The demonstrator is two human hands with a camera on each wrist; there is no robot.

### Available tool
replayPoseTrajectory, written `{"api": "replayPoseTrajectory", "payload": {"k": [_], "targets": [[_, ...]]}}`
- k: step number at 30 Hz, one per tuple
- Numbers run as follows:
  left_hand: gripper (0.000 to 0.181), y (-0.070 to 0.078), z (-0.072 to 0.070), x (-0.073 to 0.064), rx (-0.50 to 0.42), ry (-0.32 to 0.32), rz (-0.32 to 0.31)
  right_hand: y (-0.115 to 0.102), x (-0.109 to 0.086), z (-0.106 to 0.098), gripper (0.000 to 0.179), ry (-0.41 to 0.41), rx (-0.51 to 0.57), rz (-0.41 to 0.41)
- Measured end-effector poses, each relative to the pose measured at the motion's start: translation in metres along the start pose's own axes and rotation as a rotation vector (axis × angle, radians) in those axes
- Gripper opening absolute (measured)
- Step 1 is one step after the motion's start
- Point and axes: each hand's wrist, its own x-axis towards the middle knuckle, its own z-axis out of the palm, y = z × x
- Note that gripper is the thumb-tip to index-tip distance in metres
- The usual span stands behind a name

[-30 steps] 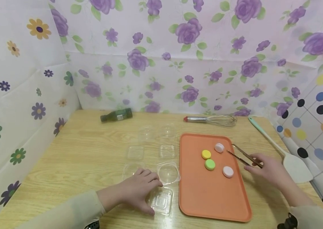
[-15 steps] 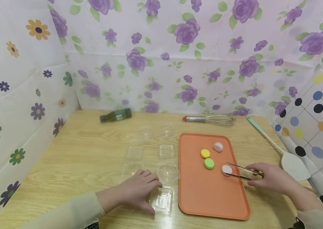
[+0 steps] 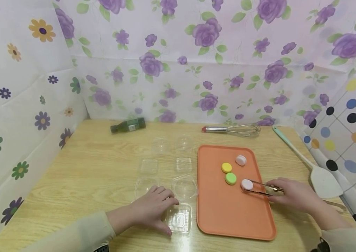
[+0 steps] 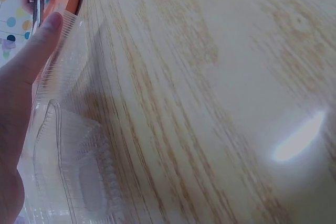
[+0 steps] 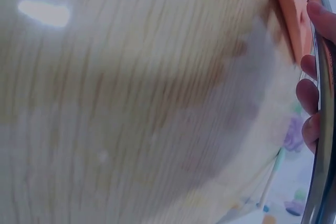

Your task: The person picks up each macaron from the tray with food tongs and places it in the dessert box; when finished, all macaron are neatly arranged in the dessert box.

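Observation:
My right hand point(image 3: 293, 194) grips metal tongs point(image 3: 264, 193), whose tips sit on both sides of a pale pink macaron point(image 3: 247, 184) on the orange tray point(image 3: 222, 217). A green macaron point(image 3: 230, 178), a yellow macaron point(image 3: 226, 167) and a pale lilac macaron point(image 3: 240, 160) also lie there. My left hand point(image 3: 150, 210) rests with spread fingers at a clear plastic box point(image 3: 179, 218), left of the tray. In the left wrist view, the thumb lies straight along the ridged edge of this box point(image 4: 73, 156). The right wrist view shows fingers curled round the tongs point(image 5: 326, 103).
More clear plastic boxes point(image 3: 183, 164) stand in two columns beyond my left hand. Along the back lie a green bottle point(image 3: 128, 125) and a whisk point(image 3: 231, 130). A white spatula point(image 3: 324, 182) with a mint handle lies right of the tray.
The tongs have moved from near the lilac macaron toward me and onto the pale pink one, their arms now closer together. The pink macaron has shifted slightly left. My left hand stays put.

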Motion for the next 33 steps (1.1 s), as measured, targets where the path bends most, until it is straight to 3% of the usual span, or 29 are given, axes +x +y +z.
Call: {"api": "replayPoseTrajectory", "payload": {"k": [6, 14, 26, 33], "targets": [[0.085, 0.001, 0.002, 0.001, -0.001, 0.004, -0.004, -0.021, 0.011, 0.000, 0.046, 0.006, 0.029, -0.071], [0.084, 0.004, 0.003, 0.003, 0.012, 0.026, -0.008, -0.061, 0.025, 0.000, 0.042, 0.021, 0.048, -0.229], [0.084, 0.005, 0.006, 0.004, 0.005, 0.064, 0.006, -0.127, 0.043, 0.014, 0.038, -0.055, 0.156, -0.424], [0.085, 0.006, 0.005, 0.003, -0.002, 0.079, -0.002, -0.158, 0.045, 0.017, 0.039, -0.060, 0.136, -0.484]]}}
